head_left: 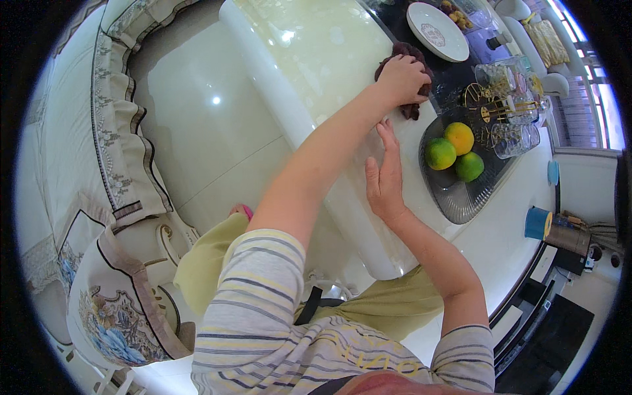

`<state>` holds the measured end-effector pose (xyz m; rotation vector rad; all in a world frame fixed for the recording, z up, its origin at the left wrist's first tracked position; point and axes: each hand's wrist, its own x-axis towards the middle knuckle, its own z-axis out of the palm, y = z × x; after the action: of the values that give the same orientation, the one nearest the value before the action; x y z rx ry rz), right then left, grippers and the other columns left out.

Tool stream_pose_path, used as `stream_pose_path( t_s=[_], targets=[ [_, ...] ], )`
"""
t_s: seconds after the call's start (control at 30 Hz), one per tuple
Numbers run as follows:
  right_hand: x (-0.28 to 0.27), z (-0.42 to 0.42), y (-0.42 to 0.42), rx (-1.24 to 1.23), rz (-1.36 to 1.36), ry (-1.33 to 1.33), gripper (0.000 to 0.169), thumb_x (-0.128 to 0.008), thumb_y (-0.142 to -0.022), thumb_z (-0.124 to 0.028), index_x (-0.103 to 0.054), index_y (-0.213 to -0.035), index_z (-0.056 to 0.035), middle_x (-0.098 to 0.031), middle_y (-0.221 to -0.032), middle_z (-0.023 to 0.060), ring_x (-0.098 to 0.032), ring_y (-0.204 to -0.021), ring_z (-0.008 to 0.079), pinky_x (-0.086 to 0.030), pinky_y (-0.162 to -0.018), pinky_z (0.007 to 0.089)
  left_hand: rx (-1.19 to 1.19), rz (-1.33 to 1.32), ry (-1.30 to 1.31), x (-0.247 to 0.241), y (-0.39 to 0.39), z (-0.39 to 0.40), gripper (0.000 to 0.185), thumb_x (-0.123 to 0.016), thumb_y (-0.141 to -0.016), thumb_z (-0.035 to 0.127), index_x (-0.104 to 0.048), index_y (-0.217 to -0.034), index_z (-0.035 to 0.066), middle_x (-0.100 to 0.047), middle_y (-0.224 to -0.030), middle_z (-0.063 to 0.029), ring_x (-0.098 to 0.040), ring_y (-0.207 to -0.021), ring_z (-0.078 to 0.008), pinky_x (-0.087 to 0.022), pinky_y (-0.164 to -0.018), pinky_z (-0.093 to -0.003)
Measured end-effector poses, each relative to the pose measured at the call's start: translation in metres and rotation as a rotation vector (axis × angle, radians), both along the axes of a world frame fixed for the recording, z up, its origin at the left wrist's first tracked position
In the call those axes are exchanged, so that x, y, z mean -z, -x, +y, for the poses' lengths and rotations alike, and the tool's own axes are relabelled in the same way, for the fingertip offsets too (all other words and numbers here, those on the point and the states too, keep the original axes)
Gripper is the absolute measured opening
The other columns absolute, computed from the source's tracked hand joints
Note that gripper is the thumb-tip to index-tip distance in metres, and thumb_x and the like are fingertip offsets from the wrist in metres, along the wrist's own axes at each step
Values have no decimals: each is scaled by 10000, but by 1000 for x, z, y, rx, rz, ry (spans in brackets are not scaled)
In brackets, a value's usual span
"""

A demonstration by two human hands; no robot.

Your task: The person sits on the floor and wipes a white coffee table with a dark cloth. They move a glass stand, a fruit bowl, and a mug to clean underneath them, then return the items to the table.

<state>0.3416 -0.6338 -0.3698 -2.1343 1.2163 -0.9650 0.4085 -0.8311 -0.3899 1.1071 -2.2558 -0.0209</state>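
My left hand (406, 80) presses down on a dark maroon cloth (411, 112), bunched on the glossy cream tabletop (321, 54) near the edge of a black strip. Its fingers curl over the fabric and hide part of it. Closer to my body, my right hand (386, 180) is over the tabletop with nothing in it, its thumb apart from the fingers. To the right of it sits a ribbed clear glass dish (459, 210) with one orange citrus fruit (458, 138) and two green ones (440, 153).
Glass mugs (516, 140) hang on a gold-coloured rack (486, 114) beyond the dish. A white plate (437, 29) lies farther up, near a container of brown food (456, 15). On the left stand fabric-covered chairs (118, 316). A blue canister (537, 223) is at far right.
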Motion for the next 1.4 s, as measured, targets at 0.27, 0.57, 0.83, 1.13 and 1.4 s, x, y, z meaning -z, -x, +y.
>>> stream_pose_path(
  t_s=[0.27,0.57,0.83,1.13,1.4],
  targets=[
    [3,-1,5,-43,104,36,485,-512,-943,-158,-374,-1385,-17,-405,-1430,215,-304,-1394,412,-201,-1155,525,-419,-22,-9,7,-91,-39,369,-734,-749,414,-719,-1049,200,-647,-1120,-27,-584,-1100,-257,-497,-915,-394],
    [-21,-38,-52,-138,255,121,476,-531,-946,-192,-415,-1383,-40,-402,-1441,217,-303,-1397,404,-194,-1142,571,-778,501,91,33,-189,75,381,-743,-778,333,-693,-1120,174,-615,-1243,-55,-536,-1199,-279,-478,-971,-401],
    [27,-108,-143,137,629,191,562,-427,-989,-409,-389,-1452,-93,-341,-1513,202,-252,-1438,359,-139,-1158,570,-814,1311,59,82,-157,123,412,-740,-815,233,-645,-1181,70,-561,-1305,-163,-539,-1189,-324,-442,-993,-401],
    [27,-104,-150,164,581,193,500,-374,-1024,-388,-409,-1431,-99,-368,-1498,162,-297,-1424,322,-172,-1155,566,-1099,1878,-511,193,-167,115,361,-651,-903,333,-668,-1065,11,-670,-985,-88,-594,-889,-194,-471,-813,-327],
    [30,-107,-144,179,437,171,481,-380,-1024,-383,-452,-1403,-95,-429,-1461,158,-337,-1401,329,-175,-1153,565,-828,1642,-114,90,-189,96,332,-737,-796,189,-677,-1100,69,-679,-1113,-86,-633,-993,-234,-472,-895,-323]
  ],
)
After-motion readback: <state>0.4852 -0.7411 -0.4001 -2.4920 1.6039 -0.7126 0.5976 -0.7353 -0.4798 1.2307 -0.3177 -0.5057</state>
